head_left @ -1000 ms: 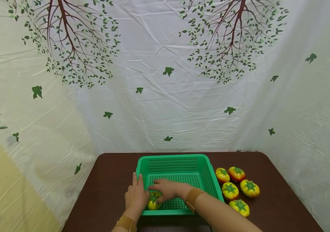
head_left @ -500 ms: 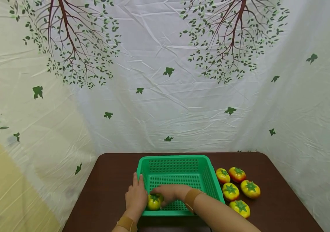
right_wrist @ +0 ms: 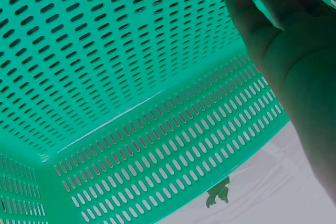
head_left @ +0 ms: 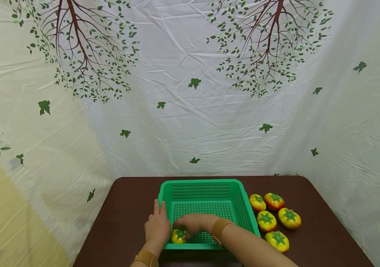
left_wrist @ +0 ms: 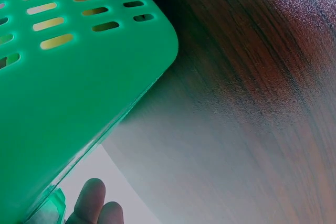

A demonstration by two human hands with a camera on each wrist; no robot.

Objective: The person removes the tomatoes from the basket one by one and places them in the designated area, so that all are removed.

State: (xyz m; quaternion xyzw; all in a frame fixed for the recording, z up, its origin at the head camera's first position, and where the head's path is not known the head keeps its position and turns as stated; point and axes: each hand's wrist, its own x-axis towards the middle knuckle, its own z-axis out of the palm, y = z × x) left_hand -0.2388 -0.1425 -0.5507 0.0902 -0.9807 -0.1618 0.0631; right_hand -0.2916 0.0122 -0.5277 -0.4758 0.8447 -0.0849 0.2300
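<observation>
A green perforated plastic basket point(head_left: 206, 181) stands on the table. In its near left corner sits a yellow tomato point(head_left: 178, 236) with a green star-shaped top. My right hand point(head_left: 193, 223) reaches into the basket and curls its fingers round that tomato's far and right sides. The right wrist view shows this hand point(right_wrist: 299, 51) at the upper right, the tomato mostly cut off. My left hand point(head_left: 157, 228) rests at the basket's left rim, two fingers straight and pointing away; its thumb is not visible. Two fingertips point(left_wrist: 92, 200) show beside the basket wall point(left_wrist: 79, 87) in the left wrist view.
Several yellow-red tomatoes point(head_left: 266, 221) with green tops lie on the table close to the basket's right side. The dark brown table point(head_left: 120, 215) ends at a white curtain point(head_left: 190, 122) printed with trees and leaves.
My right hand's fingers, spread over the tomato a second ago, have come down and curled round it. The tomato has shifted very slightly. My left hand stays at the rim.
</observation>
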